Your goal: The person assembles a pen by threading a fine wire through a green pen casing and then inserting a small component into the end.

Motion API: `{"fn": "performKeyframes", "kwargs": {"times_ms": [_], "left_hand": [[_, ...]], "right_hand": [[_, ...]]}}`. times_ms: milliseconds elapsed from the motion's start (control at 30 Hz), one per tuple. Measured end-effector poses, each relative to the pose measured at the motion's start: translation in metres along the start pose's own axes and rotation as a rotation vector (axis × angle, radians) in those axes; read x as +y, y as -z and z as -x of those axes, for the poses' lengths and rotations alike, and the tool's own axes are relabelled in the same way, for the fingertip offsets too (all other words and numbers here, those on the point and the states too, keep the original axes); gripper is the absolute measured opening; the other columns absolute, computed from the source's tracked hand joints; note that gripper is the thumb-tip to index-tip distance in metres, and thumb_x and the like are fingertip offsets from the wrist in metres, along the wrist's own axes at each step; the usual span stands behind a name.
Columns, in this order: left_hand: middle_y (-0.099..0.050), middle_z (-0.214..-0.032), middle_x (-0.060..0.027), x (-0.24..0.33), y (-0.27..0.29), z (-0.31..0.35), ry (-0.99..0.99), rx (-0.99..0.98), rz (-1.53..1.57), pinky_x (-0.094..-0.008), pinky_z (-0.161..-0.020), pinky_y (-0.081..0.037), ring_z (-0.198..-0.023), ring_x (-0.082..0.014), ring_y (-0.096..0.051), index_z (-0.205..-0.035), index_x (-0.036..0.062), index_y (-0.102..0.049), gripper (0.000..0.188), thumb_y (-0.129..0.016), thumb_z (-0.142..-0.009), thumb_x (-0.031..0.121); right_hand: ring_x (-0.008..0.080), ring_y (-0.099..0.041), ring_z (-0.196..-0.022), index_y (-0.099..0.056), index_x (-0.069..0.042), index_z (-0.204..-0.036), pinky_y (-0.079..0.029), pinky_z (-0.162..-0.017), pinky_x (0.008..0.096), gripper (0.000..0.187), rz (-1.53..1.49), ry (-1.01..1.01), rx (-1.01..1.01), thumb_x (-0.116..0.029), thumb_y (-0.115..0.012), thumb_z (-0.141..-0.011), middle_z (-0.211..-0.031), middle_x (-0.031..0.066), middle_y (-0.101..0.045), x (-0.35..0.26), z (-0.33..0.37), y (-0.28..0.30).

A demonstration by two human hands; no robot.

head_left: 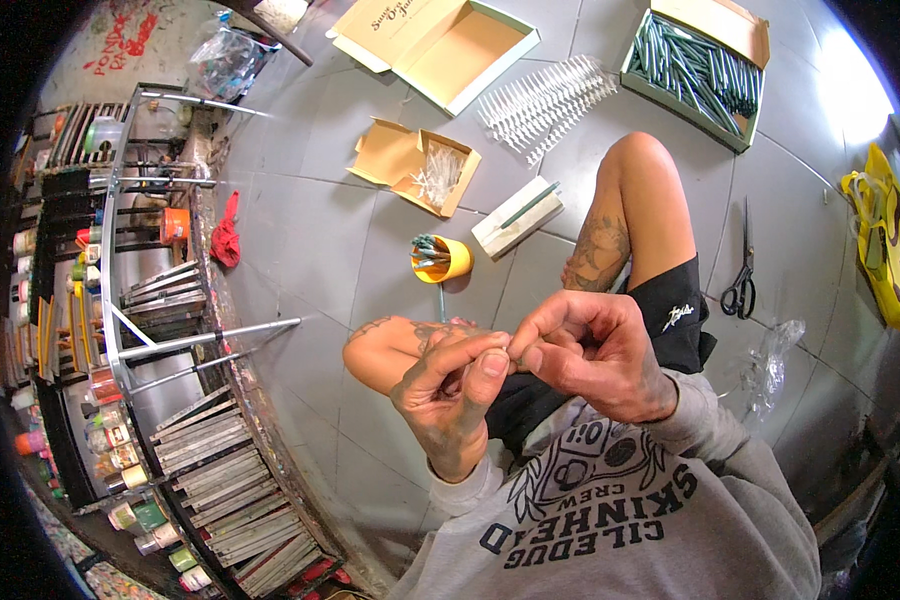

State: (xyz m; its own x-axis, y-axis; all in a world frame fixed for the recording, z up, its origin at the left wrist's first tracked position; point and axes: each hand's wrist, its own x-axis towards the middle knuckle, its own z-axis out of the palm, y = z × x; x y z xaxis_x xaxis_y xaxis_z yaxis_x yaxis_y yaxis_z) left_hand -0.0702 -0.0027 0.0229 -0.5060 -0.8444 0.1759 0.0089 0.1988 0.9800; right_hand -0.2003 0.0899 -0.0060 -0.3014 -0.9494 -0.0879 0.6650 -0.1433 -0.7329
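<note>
My left hand (pixel 448 392) and my right hand (pixel 602 350) meet in front of my chest, thumbs and forefingers pinched together. Whatever lies between the fingertips is too small to make out. Just beyond them stands a yellow cup (pixel 458 263) with several dark green pen-like sticks in it. A pale block (pixel 508 232) carries one green stick along its top. Past the cup, a small open carton (pixel 402 180) holds clear plastic bits (pixel 438 172). White slatted strips (pixel 545 108) lie on the tiles. At the far right, a box (pixel 632 82) is filled with dark green sticks.
A large open carton (pixel 455 95) lies at the back. Black scissors (pixel 741 285), crumpled clear plastic (pixel 770 365) and a yellow bag (pixel 885 235) are to the right. Along the left stands a metal-framed rack (pixel 120 250) with bottles and flat frames, beside a red cloth (pixel 226 238).
</note>
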Motion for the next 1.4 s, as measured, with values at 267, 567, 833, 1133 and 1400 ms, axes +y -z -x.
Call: {"fn": "performKeyframes", "kwargs": {"times_ms": [267,567,833,1133,1400], "left_hand": [[-0.072,-0.080,-0.0025,-0.004,0.007,0.004,-0.021,-0.013,-0.152,-0.0251,-0.074,-0.041,-0.067,-0.0086,-0.045,-0.093,0.0036,-0.078,0.015,-0.079,-0.079,0.007],[-0.077,-0.087,-0.0009,0.007,0.004,0.000,-0.394,-0.038,-0.530,-0.0249,-0.066,-0.041,-0.072,-0.0108,-0.057,-0.092,0.0090,-0.078,0.018,-0.082,-0.075,0.004],[-0.076,-0.087,0.0064,0.013,0.004,0.002,-0.497,-0.009,-0.698,-0.0235,-0.063,-0.039,-0.067,-0.0089,-0.050,-0.093,0.0148,-0.079,0.025,-0.086,-0.071,0.008],[-0.076,-0.087,0.0075,0.013,0.002,0.002,-0.523,-0.046,-0.689,-0.0256,-0.063,-0.042,-0.068,-0.0103,-0.051,-0.092,0.0156,-0.080,0.026,-0.086,-0.068,0.005],[-0.076,-0.083,-0.0022,0.012,0.007,-0.009,-0.412,-0.059,-0.449,-0.0304,-0.072,-0.050,-0.075,-0.0128,-0.060,-0.090,0.0080,-0.079,0.018,-0.081,-0.073,0.002]], "right_hand": [[-0.0011,-0.030,-0.057,-0.071,-0.007,-0.092,-0.024,-0.050,0.0191,0.007,0.194,-0.003,0.069,-0.010,-0.072,-0.085,-0.061,-0.0136,-0.039,-0.001,0.000,0.002],[-0.0019,-0.031,-0.053,-0.071,-0.009,-0.087,-0.024,-0.047,0.0200,0.007,0.433,0.112,0.125,-0.010,-0.074,-0.081,-0.055,-0.0121,-0.039,-0.005,0.000,0.003],[-0.0020,-0.031,-0.052,-0.071,-0.009,-0.087,-0.024,-0.046,0.0203,0.007,0.407,0.116,0.092,-0.009,-0.074,-0.080,-0.054,-0.0118,-0.039,-0.008,-0.002,0.001],[-0.0013,-0.034,-0.052,-0.065,-0.003,-0.083,-0.027,-0.047,0.0198,0.009,0.447,0.267,0.089,0.004,-0.063,-0.077,-0.056,-0.0111,-0.042,-0.004,-0.007,-0.001],[-0.0006,-0.036,-0.056,-0.068,0.002,-0.090,-0.030,-0.051,0.0185,0.012,0.005,-0.019,0.013,0.005,-0.059,-0.084,-0.064,-0.0105,-0.043,-0.007,-0.006,-0.003]]}}
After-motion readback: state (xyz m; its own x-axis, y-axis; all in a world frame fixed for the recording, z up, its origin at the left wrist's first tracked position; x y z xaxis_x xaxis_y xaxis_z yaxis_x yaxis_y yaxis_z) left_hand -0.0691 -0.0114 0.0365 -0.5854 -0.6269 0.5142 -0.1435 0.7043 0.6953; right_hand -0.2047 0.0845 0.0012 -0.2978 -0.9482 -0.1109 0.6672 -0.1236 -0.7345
